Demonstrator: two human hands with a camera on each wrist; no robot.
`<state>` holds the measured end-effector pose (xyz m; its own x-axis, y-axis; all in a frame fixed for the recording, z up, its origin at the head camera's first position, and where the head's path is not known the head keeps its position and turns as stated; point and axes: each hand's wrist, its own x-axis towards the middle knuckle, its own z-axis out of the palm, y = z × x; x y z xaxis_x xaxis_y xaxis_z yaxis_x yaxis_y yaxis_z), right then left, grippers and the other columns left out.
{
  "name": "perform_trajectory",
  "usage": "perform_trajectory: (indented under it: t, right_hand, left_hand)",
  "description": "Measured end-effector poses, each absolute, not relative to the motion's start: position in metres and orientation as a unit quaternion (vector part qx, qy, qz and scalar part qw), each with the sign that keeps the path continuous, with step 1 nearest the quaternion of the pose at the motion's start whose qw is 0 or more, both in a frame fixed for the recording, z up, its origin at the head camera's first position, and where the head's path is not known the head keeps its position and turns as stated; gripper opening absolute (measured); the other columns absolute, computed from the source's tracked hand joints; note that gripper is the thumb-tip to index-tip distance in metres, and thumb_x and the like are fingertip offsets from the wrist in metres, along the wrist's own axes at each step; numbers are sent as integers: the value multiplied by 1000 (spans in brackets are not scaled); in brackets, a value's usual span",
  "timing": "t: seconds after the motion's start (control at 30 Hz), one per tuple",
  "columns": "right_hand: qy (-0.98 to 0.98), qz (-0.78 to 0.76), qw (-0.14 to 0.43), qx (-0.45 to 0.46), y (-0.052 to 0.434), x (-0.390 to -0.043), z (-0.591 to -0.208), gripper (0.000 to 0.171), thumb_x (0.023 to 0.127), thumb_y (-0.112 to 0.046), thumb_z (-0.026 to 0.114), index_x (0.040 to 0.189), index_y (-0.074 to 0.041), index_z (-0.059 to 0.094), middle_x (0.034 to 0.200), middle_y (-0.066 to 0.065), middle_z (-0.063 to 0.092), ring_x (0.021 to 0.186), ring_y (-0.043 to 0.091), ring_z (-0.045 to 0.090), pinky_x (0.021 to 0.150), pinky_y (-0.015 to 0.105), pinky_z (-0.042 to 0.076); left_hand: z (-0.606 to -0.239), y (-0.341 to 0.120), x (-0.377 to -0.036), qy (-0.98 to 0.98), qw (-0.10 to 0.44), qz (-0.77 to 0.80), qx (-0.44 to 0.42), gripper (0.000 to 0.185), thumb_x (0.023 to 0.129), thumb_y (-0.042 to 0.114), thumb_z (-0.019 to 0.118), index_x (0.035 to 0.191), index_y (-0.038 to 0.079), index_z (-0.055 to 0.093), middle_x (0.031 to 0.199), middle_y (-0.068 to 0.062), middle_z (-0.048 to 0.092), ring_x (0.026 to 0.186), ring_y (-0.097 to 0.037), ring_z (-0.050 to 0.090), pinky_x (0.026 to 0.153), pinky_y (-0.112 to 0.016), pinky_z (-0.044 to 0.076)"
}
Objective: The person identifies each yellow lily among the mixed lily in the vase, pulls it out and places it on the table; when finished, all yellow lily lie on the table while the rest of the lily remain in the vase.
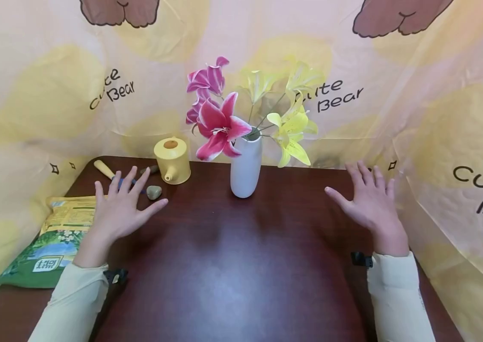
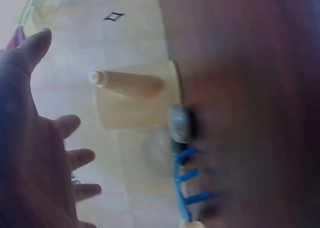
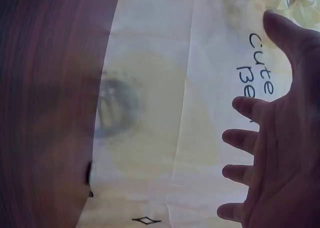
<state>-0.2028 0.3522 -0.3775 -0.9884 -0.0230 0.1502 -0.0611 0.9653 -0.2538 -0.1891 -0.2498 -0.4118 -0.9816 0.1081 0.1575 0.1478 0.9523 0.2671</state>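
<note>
Fingers spread, my left hand [image 1: 122, 209] is held over the table's left side, holding nothing. Nearest to it are a green and yellow bag [image 1: 63, 237], a grey stone [image 1: 154, 192] and a small blue rake [image 2: 182, 188] with a pale yellow handle [image 1: 103, 169]. A yellow watering can [image 1: 172, 164] stands just beyond. My right hand [image 1: 371, 202], also spread and holding nothing, is over the right side. Between the hands, farther back, stands a white vase [image 1: 246, 166] with a red-pink lily [image 1: 220, 127], purple-pink lilies [image 1: 207, 80] and yellow lilies [image 1: 293, 133].
The dark brown table [image 1: 233, 266] has a patterned cloth [image 1: 156, 61] hanging along its back and both sides. A dark, elongated object [image 1: 150, 169] lies left of the watering can, partly hidden. Dark wrist straps [image 1: 116, 276] show at the sleeves.
</note>
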Motion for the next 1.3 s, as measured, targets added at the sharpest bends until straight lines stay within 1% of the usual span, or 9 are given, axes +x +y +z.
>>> perform_trajectory:
  t: [0.13,0.3,0.43,0.53,0.67,0.83,1.0,1.13,1.3]
  right_hand:
    - [-979,168,104,59,342,-199,-379,92,107,-69,60,176,-17,33,183,25,27,167,59,18,127,90,10]
    - [-928,280,204,136,305,-200,-392,57,108,-33,77,157,-9,63,158,21,64,150,47,54,124,67,42]
    - [-865,408,250,152,259,-207,-401,32,106,-17,79,137,-9,78,134,12,80,124,26,72,108,29,56]
    - [-807,513,256,142,223,-216,-406,22,106,-15,80,126,-6,82,122,10,83,107,12,75,95,16,57]
    - [-722,627,272,109,181,-234,-410,21,102,-12,84,118,1,82,112,6,84,96,7,75,89,19,59]
    - [-619,715,319,68,141,-256,-414,27,98,-7,87,121,6,80,107,-10,83,100,11,76,90,22,62]
    - [-560,742,366,41,111,-274,-411,34,95,-12,90,125,2,80,117,13,83,104,18,77,95,28,65]
    - [-506,778,371,14,96,-284,-402,41,90,-19,92,126,-4,80,128,35,75,106,26,77,96,33,64]
    - [-463,805,371,-8,87,-293,-395,37,88,-17,93,120,-2,82,116,16,83,106,29,77,95,34,64]
  left_hand:
    - [-396,-232,-186,-948,199,-211,-132,94,97,67,76,174,25,42,179,-19,39,168,-51,28,134,-81,14]
    - [-380,-184,-188,-863,319,-294,-260,75,87,33,94,154,14,67,156,-17,65,145,-41,60,116,-63,51]
    - [-384,-144,-209,-839,279,-369,-286,66,90,26,94,149,9,68,147,-13,69,138,-34,65,113,-56,58]
    - [-399,-120,-236,-832,219,-436,-264,67,95,26,91,152,7,63,147,-16,67,135,-36,67,113,-57,60]
    - [-430,-91,-270,-815,140,-524,-204,75,98,30,88,162,12,53,159,-16,60,143,-40,63,116,-62,58]
    - [-464,-63,-289,-763,80,-616,-180,85,96,26,91,168,20,45,167,-14,55,151,-45,57,122,-69,51]
    - [-477,-52,-294,-745,66,-638,-184,91,95,26,93,168,32,40,166,-9,54,150,-40,60,121,-63,55]
    - [-481,-46,-298,-751,79,-625,-198,94,94,23,93,169,29,37,166,-9,52,151,-37,59,124,-61,53]
    - [-480,-41,-300,-765,89,-608,-193,92,94,24,93,168,21,37,164,-14,54,150,-40,59,125,-61,52]
